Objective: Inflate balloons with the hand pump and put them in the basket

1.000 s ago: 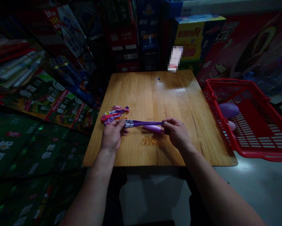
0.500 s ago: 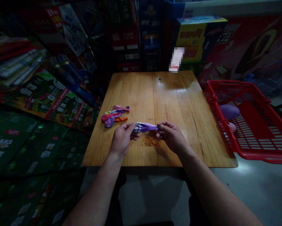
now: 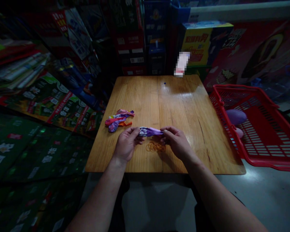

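A deflated purple balloon with white print is stretched lengthwise between my two hands, above the wooden table. My left hand pinches its wide printed end between thumb and fingers. At the narrow neck, my right hand is closed on the other end. Just below the balloon lies a loose heap of orange-brown rubber bands. To the left of my left hand rests a small pile of limp balloons in pink, purple, red and orange.
A red plastic basket stands right of the table, holding a purple inflated balloon and a smaller pink one. Green cartons crowd the left side. A yellow and blue box is behind the table.
Both hands keep their hold on the balloon, whose printed side has turned slightly. The whole view has shifted a little, so the scene sits slightly lower.
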`<state>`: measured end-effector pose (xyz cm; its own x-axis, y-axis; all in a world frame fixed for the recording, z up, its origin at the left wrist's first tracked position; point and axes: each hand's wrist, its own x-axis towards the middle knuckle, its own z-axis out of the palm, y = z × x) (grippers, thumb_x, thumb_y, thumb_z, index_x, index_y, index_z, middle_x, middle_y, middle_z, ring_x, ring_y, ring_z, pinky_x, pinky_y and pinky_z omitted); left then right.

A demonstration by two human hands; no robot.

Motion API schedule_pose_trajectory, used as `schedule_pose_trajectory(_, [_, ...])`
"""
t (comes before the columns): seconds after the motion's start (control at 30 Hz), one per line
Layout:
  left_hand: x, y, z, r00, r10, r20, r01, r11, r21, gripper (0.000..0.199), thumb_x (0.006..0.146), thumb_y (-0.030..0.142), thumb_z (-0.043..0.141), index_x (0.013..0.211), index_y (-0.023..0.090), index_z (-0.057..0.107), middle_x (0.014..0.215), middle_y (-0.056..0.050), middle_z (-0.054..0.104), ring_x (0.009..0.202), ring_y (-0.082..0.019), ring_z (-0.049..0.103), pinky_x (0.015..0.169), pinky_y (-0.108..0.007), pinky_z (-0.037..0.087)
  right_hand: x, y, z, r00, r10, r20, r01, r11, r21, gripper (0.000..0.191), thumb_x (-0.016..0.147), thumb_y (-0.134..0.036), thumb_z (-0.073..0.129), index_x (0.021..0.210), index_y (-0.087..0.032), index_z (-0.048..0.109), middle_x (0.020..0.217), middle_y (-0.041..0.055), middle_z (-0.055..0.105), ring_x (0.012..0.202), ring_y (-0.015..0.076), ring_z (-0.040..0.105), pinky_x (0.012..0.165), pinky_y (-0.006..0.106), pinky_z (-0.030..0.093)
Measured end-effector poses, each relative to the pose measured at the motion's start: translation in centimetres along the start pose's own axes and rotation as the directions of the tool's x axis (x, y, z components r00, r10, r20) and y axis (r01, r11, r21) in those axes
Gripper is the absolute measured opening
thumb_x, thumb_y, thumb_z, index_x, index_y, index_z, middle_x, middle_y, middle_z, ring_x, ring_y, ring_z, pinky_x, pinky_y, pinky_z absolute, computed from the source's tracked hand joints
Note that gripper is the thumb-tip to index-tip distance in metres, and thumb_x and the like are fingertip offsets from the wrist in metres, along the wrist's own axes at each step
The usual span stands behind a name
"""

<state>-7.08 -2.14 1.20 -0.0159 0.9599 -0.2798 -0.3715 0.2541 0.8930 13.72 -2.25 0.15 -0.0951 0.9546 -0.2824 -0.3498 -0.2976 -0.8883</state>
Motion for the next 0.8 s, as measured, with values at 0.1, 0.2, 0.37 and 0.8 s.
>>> schedule_pose_trajectory(0.1, [0.0, -0.1, -0.2, 1.0, -0.004, 0.031, 0.005, 1.0, -0.023, 0.029, 0.078, 0.031, 0.082, 0.095, 0.015, 0.065, 0.08, -0.001, 0.068, 0.065, -0.012, 0.068, 0.053, -0.018, 0.05, 0.0, 0.0, 0.0, 1.0, -0.025, -0.007, 0.025, 1.0, -0.006, 0.023, 0.077, -0.032, 0.078, 0.092, -0.017, 0.069, 0.073, 0.0025, 0.07, 0.055, 0.0107, 0.059, 0.054, 0.024, 0.047])
schedule_pose_trajectory(0.2, [0.1, -0.1, -0.4, 1.0, 0.01, 0.003, -0.01, 1.0, 0.013, 0.027, 0.08, 0.032, 0.08, 0.093, 0.014, 0.066, 0.078, -0.002, 0.068, 0.062, -0.011, 0.066, 0.051, -0.018, 0.048, 0.0, -0.1, -0.1, 1.0, 0.003, -0.016, -0.003, 1.0, -0.011, 0.025, 0.075, -0.03, 0.079, 0.094, -0.017, 0.07, 0.074, 0.0039, 0.072, 0.058, 0.013, 0.063, 0.056, 0.026, 0.049])
schedule_pose_trajectory(0.37, [0.2, 0.1, -0.6, 0.999, -0.025, -0.027, 0.024, 0.999, -0.044, 0.025, 0.078, 0.03, 0.081, 0.09, 0.015, 0.065, 0.078, -0.001, 0.068, 0.061, -0.011, 0.066, 0.049, -0.018, 0.046, 0.0, -0.2, -0.3, 1.0, -0.03, -0.001, 0.029, 0.999, -0.045, 0.019, 0.075, -0.03, 0.08, 0.084, -0.016, 0.072, 0.066, 0.0035, 0.069, 0.056, 0.0125, 0.06, 0.053, 0.025, 0.044])
schedule_pose_trajectory(0.8, [1.8, 2.5, -3.0, 0.88, 0.198, -0.433, -0.236, 0.971, -0.037, 0.029, 0.07, 0.031, 0.083, 0.082, 0.017, 0.06, 0.064, 0.005, 0.06, 0.039, -0.004, 0.045, 0.034, -0.014, 0.03, 1.1, -2.4, -3.2, 0.946, -0.092, -0.309, 0.134, 0.984, 0.118, 0.022, 0.063, -0.027, 0.086, 0.074, -0.015, 0.072, 0.065, 0.0027, 0.067, 0.047, 0.0068, 0.049, 0.044, 0.021, 0.034])
